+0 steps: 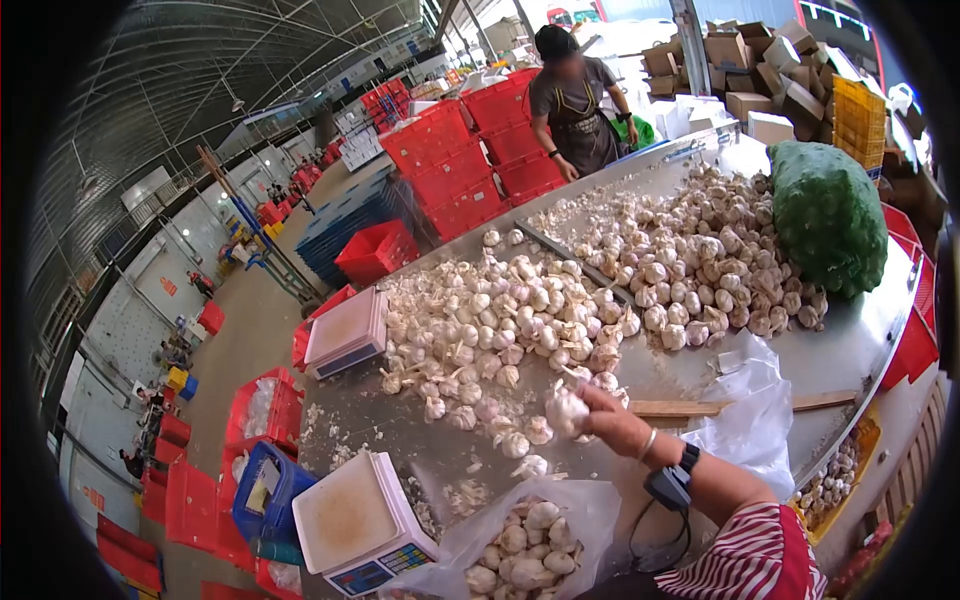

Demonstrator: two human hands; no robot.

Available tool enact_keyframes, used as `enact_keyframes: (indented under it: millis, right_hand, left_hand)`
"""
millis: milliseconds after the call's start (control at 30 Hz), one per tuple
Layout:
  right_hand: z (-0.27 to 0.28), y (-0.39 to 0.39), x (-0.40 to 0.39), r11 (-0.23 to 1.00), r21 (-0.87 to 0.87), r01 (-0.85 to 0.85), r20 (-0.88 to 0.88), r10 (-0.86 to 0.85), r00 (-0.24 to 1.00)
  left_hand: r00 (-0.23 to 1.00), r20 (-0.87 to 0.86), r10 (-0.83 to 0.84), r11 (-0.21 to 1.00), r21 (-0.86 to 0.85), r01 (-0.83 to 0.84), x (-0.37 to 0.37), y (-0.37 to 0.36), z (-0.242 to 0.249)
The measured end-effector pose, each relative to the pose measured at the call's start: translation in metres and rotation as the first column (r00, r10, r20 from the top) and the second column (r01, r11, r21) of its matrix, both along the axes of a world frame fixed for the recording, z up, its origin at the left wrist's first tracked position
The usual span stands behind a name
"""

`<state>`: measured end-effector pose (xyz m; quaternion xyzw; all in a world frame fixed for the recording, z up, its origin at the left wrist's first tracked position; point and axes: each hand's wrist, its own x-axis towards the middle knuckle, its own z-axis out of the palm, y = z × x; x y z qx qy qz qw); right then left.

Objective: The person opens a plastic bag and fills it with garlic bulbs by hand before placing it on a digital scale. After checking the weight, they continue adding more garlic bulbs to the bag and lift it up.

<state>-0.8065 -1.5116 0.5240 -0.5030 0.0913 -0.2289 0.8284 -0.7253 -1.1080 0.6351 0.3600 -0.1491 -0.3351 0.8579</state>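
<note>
My right hand reaches over the metal table from the lower right, its fingers closed around a garlic bulb. Just beyond it lies a wide heap of loose garlic. Below the hand, an open clear plastic bag holds several garlic bulbs. A white digital scale stands left of that bag. Out of view is my left hand.
A metal divider separates a second garlic heap. A full green mesh sack sits at the right. Nearby are a wooden strip, a crumpled plastic bag and another scale. Across the table stands a co-worker.
</note>
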Motion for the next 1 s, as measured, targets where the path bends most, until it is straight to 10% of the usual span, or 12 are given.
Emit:
enact_keyframes:
  millis: [200, 333, 400, 1000]
  right_hand:
    - [0.056, 0.116, -0.003, 0.651, -0.632, -0.421, -0.089, 0.479, 0.874]
    - [0.011, 0.177, 0.034, 0.448, -0.754, -0.481, -0.341, 0.359, 0.869]
    - [-0.035, 0.201, 0.058, -0.105, -0.933, -0.344, -0.346, 0.000, 0.938]
    - [-0.059, 0.243, 0.032, 0.254, -0.877, -0.409, -0.468, -0.249, 0.848]
  left_hand:
    - [0.989, 0.034, -0.144, 0.987, -0.061, 0.146, 0.020, 0.015, -0.018]
    - [0.977, 0.096, -0.190, 0.972, -0.119, 0.201, 0.022, 0.029, -0.016]
    - [0.984, 0.065, -0.168, 0.979, -0.110, 0.174, 0.021, 0.046, -0.014]
    - [0.935, -0.024, -0.354, 0.918, -0.199, 0.343, 0.054, 0.105, -0.080]
